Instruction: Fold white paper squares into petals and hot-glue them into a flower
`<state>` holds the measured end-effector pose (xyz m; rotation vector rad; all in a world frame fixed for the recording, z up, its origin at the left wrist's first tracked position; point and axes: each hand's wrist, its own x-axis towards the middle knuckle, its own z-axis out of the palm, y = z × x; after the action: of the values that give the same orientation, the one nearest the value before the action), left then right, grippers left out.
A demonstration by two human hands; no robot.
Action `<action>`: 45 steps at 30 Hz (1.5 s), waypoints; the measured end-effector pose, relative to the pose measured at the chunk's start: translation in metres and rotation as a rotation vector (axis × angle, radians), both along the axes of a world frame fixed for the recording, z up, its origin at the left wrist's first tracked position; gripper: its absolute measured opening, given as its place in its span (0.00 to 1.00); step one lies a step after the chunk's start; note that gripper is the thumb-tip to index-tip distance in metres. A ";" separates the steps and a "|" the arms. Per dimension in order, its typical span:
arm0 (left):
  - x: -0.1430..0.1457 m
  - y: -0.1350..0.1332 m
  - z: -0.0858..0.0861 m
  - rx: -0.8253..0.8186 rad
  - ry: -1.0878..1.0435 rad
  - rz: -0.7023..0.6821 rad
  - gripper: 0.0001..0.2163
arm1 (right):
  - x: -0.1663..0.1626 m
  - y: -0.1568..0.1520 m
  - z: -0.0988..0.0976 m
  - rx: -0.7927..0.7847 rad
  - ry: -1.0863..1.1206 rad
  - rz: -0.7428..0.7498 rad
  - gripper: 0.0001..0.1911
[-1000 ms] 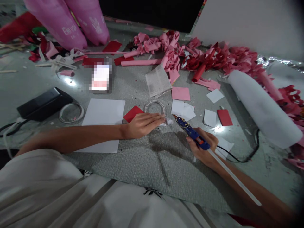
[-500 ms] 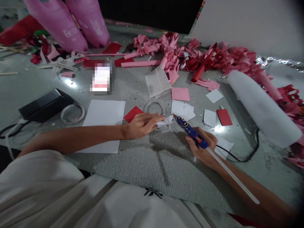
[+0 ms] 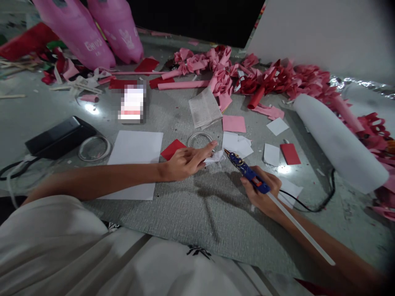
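Note:
My right hand [image 3: 262, 187] grips a blue glue gun [image 3: 247, 170], with a long whitish glue stick [image 3: 300, 228] running out of its back end over my forearm. The nozzle points up and left, beside a small folded piece of white paper [image 3: 215, 156]. Whether the tip touches the paper I cannot tell. My left hand [image 3: 188, 163] holds that paper down on the grey mat, one finger raised and stretched out above it. The lower fingers are partly hidden. A red paper piece [image 3: 173, 149] and a tape roll [image 3: 200, 135] lie just beyond this hand.
White squares [image 3: 236, 144], a pink card [image 3: 233, 123] and a red card [image 3: 290, 153] lie ahead. A white sheet [image 3: 135, 146] extends under my left forearm. Pink and red paper curls [image 3: 277, 76], a white roll [image 3: 339, 142], pink bottles [image 3: 119, 31] and a black box [image 3: 60, 135] surround the mat.
A finger of my left hand has lifted off the white paper and stretched upward. The glue gun has hardly moved.

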<state>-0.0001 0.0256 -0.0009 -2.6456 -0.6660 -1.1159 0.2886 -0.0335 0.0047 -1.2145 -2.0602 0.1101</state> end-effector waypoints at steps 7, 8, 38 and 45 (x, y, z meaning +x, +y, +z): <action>0.006 0.004 -0.011 -0.143 -0.065 -0.048 0.19 | -0.001 0.000 0.001 -0.007 -0.012 -0.021 0.10; 0.007 0.005 -0.012 -0.158 -0.067 -0.064 0.22 | -0.001 0.000 0.002 -0.010 -0.005 -0.030 0.11; 0.010 0.002 -0.006 -0.418 -0.362 0.204 0.07 | 0.001 0.006 -0.013 -0.093 0.022 -0.333 0.11; 0.015 -0.010 -0.004 -0.470 -0.004 0.121 0.12 | 0.005 0.019 -0.019 -0.170 -0.272 -0.335 0.32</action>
<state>0.0146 0.0155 -0.0046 -2.9233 -1.2015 -1.0324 0.2938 -0.0146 -0.0142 -1.7454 -2.0712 -0.0415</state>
